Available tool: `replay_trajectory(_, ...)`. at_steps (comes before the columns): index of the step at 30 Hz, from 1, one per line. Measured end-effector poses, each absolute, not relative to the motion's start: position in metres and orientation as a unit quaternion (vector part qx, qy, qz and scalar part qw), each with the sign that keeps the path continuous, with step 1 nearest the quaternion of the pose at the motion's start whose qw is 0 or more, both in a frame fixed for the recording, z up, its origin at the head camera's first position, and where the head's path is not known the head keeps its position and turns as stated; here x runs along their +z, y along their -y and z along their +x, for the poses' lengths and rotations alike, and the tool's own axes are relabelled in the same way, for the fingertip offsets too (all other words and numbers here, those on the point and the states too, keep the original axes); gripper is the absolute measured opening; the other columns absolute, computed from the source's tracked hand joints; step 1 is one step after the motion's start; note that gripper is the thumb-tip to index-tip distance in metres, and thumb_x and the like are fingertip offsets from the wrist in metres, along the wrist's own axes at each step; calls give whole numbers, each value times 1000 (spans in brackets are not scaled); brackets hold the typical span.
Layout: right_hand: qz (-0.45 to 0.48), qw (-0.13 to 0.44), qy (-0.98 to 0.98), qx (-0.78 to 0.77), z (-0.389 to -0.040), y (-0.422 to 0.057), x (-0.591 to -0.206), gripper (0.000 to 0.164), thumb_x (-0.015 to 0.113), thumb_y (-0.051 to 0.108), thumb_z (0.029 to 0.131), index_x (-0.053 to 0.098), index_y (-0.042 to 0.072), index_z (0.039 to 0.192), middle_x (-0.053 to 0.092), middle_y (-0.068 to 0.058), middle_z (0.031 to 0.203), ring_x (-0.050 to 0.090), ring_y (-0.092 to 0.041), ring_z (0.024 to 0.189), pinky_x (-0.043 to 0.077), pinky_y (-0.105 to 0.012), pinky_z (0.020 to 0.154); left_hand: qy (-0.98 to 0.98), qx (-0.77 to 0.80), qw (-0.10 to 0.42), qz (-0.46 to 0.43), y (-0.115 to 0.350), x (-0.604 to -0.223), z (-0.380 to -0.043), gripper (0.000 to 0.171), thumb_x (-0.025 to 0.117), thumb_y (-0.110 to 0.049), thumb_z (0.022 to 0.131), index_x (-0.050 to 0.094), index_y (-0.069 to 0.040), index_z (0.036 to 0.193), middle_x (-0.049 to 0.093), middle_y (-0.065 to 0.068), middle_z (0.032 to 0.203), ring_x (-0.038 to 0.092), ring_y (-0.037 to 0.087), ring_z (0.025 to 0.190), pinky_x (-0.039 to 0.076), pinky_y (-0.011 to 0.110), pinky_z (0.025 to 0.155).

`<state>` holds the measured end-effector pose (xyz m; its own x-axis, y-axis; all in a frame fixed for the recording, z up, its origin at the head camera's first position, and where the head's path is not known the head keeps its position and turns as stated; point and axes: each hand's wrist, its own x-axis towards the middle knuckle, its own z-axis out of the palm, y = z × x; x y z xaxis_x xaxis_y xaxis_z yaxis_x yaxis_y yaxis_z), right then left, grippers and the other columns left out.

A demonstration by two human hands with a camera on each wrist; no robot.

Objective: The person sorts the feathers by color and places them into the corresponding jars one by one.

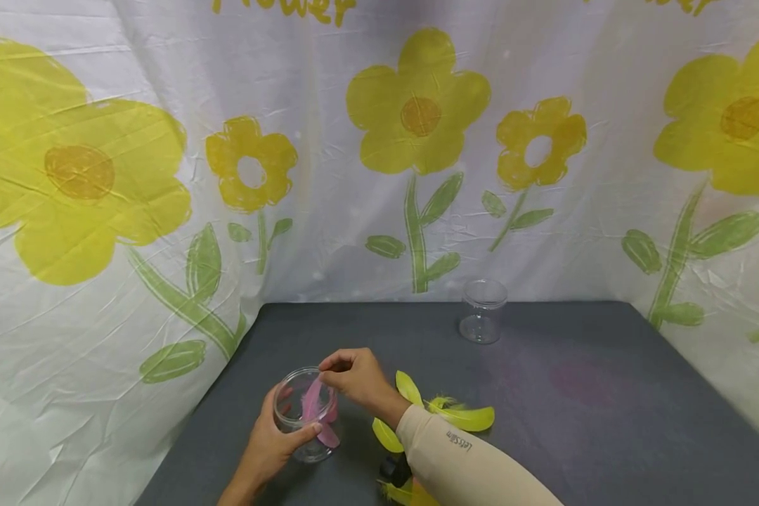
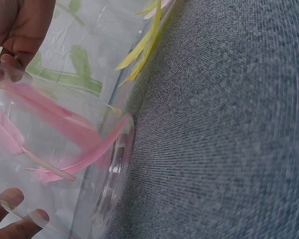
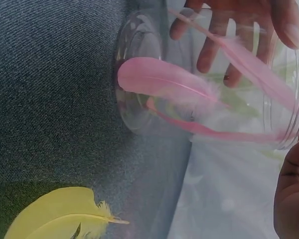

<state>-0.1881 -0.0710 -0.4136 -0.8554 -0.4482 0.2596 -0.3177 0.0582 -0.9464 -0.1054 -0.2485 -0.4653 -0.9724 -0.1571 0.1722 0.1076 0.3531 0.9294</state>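
Observation:
My left hand (image 1: pixel 268 436) grips a clear plastic jar (image 1: pixel 313 453) round its side, thumb at the front and fingers behind. Several pink feathers (image 3: pixel 159 77) are in the jar, plain through its wall in both wrist views. At the rim, my right hand (image 1: pixel 356 379) pinches the end of one pink feather (image 1: pixel 313 399) that hangs down into the jar. That feather (image 2: pixel 55 109) also shows below the right fingertips in the left wrist view. Yellow feathers (image 1: pixel 474 419) lie on the dark table, partly under the right forearm.
A second clear jar (image 1: pixel 483 320) stands upright at the back of the grey table (image 1: pixel 575 422). Near the right sleeve sits a small black object (image 1: pixel 392 467), partly hidden, with more yellow feathers (image 1: pixel 398 493) beside it. A flower-printed curtain (image 1: pixel 329 232) hangs behind and along the sides.

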Motion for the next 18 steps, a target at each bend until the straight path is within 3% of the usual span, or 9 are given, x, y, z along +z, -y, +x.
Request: replay_trajectory(18,-265,50,-742,-614,-189,73,-408,8,73,11,86,74,7,94,67,5,84,62,-10,75,53,-25,66,821,-560,114,24,251,-469,-108,97,86,-23,74,24,-7,148,36,23,145,35,48,129,32,61,100)
